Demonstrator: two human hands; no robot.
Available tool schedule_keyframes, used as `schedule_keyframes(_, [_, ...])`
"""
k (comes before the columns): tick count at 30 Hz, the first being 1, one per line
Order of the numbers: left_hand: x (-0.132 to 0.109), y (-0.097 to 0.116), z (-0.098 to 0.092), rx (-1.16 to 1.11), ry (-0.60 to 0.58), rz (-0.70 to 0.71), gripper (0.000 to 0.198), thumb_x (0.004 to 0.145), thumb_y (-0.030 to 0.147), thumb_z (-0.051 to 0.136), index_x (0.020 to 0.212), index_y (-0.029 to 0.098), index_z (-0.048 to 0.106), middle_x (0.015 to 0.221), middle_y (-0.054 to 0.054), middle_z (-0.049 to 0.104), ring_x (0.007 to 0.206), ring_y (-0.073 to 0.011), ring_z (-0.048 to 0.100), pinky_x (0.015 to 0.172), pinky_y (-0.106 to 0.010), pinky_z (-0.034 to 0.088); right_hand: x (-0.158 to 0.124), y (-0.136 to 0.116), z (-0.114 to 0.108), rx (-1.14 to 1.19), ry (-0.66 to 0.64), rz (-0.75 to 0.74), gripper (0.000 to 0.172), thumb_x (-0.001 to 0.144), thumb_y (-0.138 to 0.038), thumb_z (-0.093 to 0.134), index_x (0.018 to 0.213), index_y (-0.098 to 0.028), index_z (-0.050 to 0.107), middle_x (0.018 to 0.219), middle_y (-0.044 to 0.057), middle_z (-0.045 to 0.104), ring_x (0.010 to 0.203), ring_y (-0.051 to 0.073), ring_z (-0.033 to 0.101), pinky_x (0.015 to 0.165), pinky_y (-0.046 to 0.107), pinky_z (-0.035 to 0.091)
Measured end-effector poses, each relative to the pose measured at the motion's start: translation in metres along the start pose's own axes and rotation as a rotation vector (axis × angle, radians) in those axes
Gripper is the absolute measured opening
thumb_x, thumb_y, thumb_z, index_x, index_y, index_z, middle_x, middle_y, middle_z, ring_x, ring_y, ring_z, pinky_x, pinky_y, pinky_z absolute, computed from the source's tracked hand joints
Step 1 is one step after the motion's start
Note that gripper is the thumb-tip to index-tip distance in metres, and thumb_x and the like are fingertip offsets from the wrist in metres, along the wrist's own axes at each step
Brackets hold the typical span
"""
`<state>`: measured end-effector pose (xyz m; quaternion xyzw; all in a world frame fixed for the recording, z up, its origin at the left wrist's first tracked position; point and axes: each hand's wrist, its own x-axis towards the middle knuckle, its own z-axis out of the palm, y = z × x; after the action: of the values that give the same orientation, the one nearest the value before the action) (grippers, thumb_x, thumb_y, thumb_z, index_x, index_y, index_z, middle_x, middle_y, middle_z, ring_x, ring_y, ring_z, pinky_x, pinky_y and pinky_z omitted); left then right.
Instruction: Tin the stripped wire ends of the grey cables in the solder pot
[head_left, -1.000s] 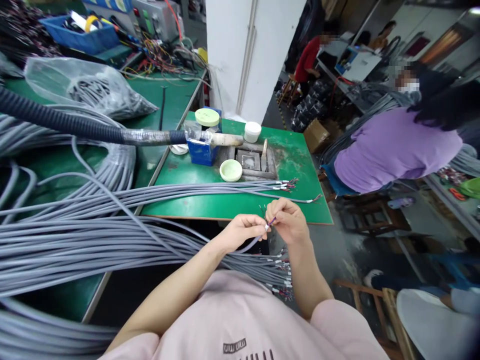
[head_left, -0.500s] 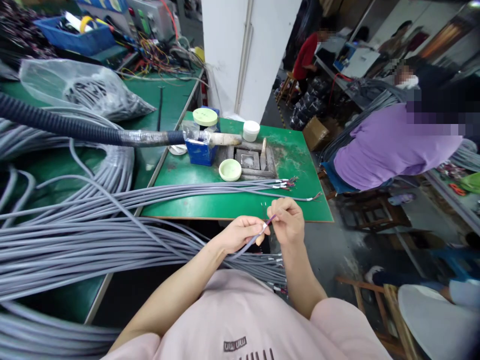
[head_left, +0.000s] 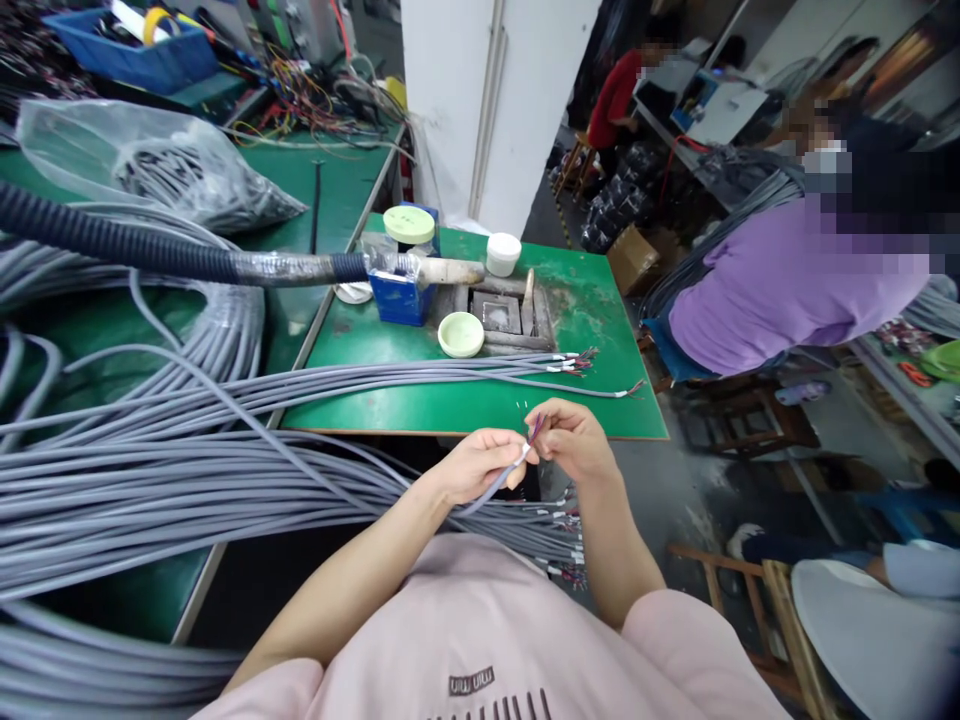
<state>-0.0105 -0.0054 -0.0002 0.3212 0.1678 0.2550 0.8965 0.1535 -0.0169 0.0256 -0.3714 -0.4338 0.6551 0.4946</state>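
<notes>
A grey cable (head_left: 495,484) rises from below into my left hand (head_left: 484,464), whose thumb and fingers pinch it just under a white band near its end. Thin coloured wires (head_left: 537,428), reddish-purple and dark, fan out past that band. My right hand (head_left: 571,440) is closed on these wires, fingertips right beside the left ones. Beyond my hands, a bundle of grey cables (head_left: 420,372) lies across the green table (head_left: 360,408), with stripped wire ends at the right. More grey cables (head_left: 300,490) run at the left and below my forearms.
A square pot (head_left: 498,314) is set in the table, with a brush-like tool (head_left: 529,290) beside it. Around it are a pale green dish (head_left: 460,334), a white tub (head_left: 503,254), a blue box (head_left: 403,298) and a ribbed hose (head_left: 300,268). A person in purple (head_left: 795,290) sits at right.
My right hand has shifted slightly left and opened its grip a little around the wires, which now stand more upright. My left hand stays on the cable.
</notes>
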Motion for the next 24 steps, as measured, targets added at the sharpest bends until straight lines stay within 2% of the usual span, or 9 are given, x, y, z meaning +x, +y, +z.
schedule_keyframes(2, [-0.001,0.001,0.0,-0.021,-0.008,0.001,0.039,0.068,0.046,0.076,0.079,0.009,0.069,0.049,-0.001,0.056,0.037,-0.0019,0.033,0.042,-0.019,0.016,0.004,-0.001,0.002,-0.016,-0.011,0.004,0.028,0.061,-0.038,0.08,0.076,-0.018,0.067,0.052,-0.003,0.057,0.04,0.007,0.045,0.039,0.02,0.031])
schedule_keyframes(5, [-0.001,-0.001,-0.001,-0.05,-0.035,-0.01,0.037,0.068,0.044,0.076,0.081,0.01,0.071,0.049,-0.001,0.056,0.038,-0.0027,0.035,0.043,-0.019,0.019,0.008,-0.001,0.005,-0.025,-0.009,-0.074,0.026,0.063,-0.038,0.079,0.065,-0.018,0.063,0.051,-0.004,0.053,0.042,0.007,0.045,0.041,0.021,0.033])
schedule_keyframes(8, [0.0,-0.006,-0.003,-0.079,-0.058,-0.028,0.037,0.07,0.044,0.075,0.083,0.01,0.071,0.046,0.0,0.053,0.037,-0.0022,0.03,0.043,-0.019,0.018,0.01,0.002,0.009,-0.024,0.058,-0.157,0.027,0.062,-0.035,0.08,0.059,-0.018,0.058,0.05,-0.006,0.049,0.042,0.007,0.042,0.043,0.022,0.032])
schedule_keyframes(11, [0.0,-0.01,-0.004,-0.122,-0.066,-0.018,0.034,0.07,0.043,0.075,0.079,0.01,0.07,0.042,0.003,0.047,0.037,-0.0021,0.027,0.043,-0.019,0.019,0.011,0.004,0.015,0.003,0.142,-0.168,0.031,0.06,-0.032,0.081,0.056,-0.019,0.053,0.047,-0.007,0.043,0.041,0.007,0.038,0.044,0.023,0.03])
schedule_keyframes(15, [0.001,-0.011,-0.003,-0.139,-0.055,0.017,0.034,0.07,0.043,0.075,0.076,0.01,0.067,0.044,0.002,0.048,0.037,-0.0015,0.026,0.042,-0.018,0.02,0.014,0.008,0.022,0.091,0.193,-0.19,0.031,0.064,-0.028,0.078,0.055,-0.019,0.049,0.045,-0.008,0.038,0.041,0.006,0.033,0.044,0.022,0.026])
schedule_keyframes(20, [0.004,-0.005,-0.001,-0.081,0.048,0.09,0.039,0.068,0.046,0.076,0.076,0.011,0.064,0.046,0.003,0.05,0.037,-0.0013,0.025,0.042,-0.018,0.019,0.025,0.008,0.019,0.148,0.298,-0.218,0.037,0.066,-0.029,0.076,0.052,-0.018,0.043,0.045,-0.008,0.034,0.041,0.005,0.029,0.042,0.02,0.023])
schedule_keyframes(24, [0.003,-0.005,-0.001,0.098,0.213,0.16,0.044,0.065,0.051,0.076,0.076,0.01,0.064,0.054,-0.001,0.059,0.04,-0.0022,0.029,0.043,-0.02,0.017,0.029,-0.005,0.003,0.122,0.451,-0.355,0.042,0.067,-0.034,0.074,0.052,-0.018,0.038,0.044,-0.008,0.031,0.04,0.005,0.028,0.041,0.02,0.021])
